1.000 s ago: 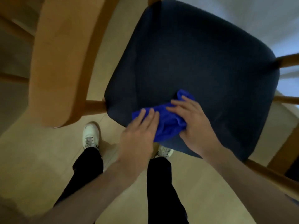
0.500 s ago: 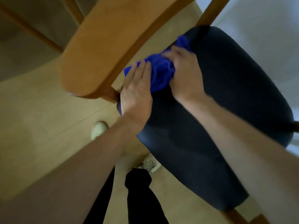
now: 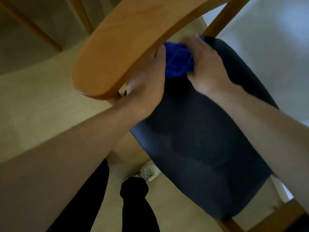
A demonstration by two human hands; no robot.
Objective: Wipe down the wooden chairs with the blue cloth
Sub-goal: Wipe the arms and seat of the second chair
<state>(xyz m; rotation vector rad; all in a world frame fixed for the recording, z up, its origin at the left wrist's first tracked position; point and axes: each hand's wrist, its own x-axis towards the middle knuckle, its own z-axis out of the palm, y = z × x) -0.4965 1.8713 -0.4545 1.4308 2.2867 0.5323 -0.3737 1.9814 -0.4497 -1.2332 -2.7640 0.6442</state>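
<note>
- Blue cloth (image 3: 178, 60) sits bunched at upper centre, on the dark seat cushion (image 3: 200, 139) under the wooden backrest (image 3: 127, 46).
- Our right hand (image 3: 203, 64) grips it.
- Our left hand (image 3: 147, 86) presses it, fingers straight.

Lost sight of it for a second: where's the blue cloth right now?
In the head view, the blue cloth is at the seat cushion's far edge, under the wooden backrest, between the left hand and right hand.

Head view, steeply downward, close

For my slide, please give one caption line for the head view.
Both hands press a blue cloth onto the dark seat cushion, below the wooden backrest.
</note>
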